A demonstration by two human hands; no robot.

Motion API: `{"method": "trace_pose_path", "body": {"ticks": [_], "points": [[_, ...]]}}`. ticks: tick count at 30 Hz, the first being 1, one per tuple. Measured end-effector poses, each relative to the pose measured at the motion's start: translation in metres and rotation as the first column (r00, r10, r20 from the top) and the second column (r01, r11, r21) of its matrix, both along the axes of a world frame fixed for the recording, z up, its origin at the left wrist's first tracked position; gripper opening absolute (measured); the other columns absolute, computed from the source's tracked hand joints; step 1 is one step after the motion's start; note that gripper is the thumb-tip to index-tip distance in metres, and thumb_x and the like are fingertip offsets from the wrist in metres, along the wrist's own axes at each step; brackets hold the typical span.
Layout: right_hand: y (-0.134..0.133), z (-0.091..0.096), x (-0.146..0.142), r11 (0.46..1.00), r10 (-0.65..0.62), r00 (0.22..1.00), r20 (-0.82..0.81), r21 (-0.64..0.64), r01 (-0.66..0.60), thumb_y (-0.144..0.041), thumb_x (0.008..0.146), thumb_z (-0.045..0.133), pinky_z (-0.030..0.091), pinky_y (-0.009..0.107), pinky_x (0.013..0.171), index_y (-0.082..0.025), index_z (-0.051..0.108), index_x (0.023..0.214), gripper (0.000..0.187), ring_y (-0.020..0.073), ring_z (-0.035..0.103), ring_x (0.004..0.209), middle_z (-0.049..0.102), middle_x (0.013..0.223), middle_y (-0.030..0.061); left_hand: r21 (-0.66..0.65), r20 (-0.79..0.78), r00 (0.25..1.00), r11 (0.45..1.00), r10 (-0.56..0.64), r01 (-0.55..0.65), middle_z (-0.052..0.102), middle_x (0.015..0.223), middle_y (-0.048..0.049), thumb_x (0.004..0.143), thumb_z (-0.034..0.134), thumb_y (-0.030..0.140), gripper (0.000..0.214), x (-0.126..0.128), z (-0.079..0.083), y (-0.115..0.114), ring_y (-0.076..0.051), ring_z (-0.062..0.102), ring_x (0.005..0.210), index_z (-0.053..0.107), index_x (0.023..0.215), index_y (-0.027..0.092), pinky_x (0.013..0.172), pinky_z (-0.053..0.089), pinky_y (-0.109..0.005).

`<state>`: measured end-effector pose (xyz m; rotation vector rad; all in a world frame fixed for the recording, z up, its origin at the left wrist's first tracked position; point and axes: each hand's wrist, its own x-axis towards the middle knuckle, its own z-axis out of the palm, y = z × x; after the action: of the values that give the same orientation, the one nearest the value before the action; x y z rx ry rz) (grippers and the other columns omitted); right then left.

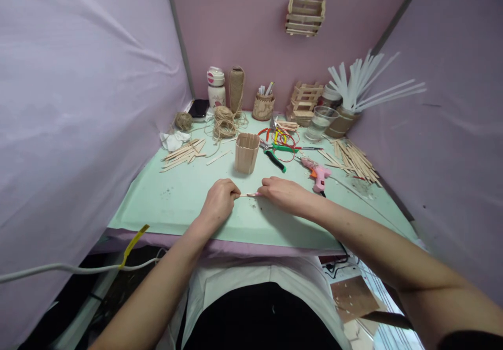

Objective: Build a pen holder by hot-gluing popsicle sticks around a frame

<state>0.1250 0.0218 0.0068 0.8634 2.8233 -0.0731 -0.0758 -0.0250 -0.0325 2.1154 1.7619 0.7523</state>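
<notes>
My left hand (219, 199) and my right hand (283, 193) rest on the pale green table (176, 193), fingers curled. Between them they pinch a thin wooden craft stick (247, 195), one hand at each end, and the stick lies flat just above the tabletop. Right behind the stick stands a small cup made of upright wooden sticks (247, 152). A pink glue gun (319, 175) lies just to the right of my right hand.
Loose stick piles lie at left (183, 153) and right (356, 160). Pliers and cutters (277, 145), twine (224, 121), a bottle (216, 88), a glass (321, 121) and a jar of white sticks (346, 114) crowd the back. Purple cloth walls enclose the table.
</notes>
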Motion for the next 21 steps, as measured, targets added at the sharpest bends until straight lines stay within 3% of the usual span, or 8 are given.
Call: {"method": "trace_pose_path", "body": {"ticks": [13, 21], "points": [[0.005, -0.01, 0.013, 1.0, -0.002, 0.999, -0.038, 0.006, 0.002, -0.013, 0.091, 0.048, 0.03, 0.026, 0.061, -0.016, 0.063, 0.092, 0.015, 0.0166, 0.051, 0.08, 0.058, 0.088, 0.0067, -0.004, 0.005, 1.0, 1.0, 0.009, -0.009, 0.069, 0.08, -0.0054, 0.076, 0.054, 0.008, 0.02, 0.001, 0.001, 0.0, -0.019, 0.06, 0.081, 0.069, 0.069, 0.018, 0.078, 0.047, -0.033], [0.002, -0.003, 0.02, 0.999, -0.04, 0.999, -0.011, -0.008, 0.04, -0.014, 0.093, 0.045, 0.03, 0.026, 0.061, -0.016, 0.063, 0.095, 0.018, 0.0167, 0.052, 0.083, 0.059, 0.091, 0.0081, 0.017, 0.011, 1.0, 1.0, 0.001, -0.001, 0.069, 0.079, -0.0052, 0.076, 0.055, 0.009, 0.019, 0.0, -0.001, 0.001, -0.019, 0.06, 0.079, 0.069, 0.068, 0.018, 0.077, 0.047, -0.033]]}}
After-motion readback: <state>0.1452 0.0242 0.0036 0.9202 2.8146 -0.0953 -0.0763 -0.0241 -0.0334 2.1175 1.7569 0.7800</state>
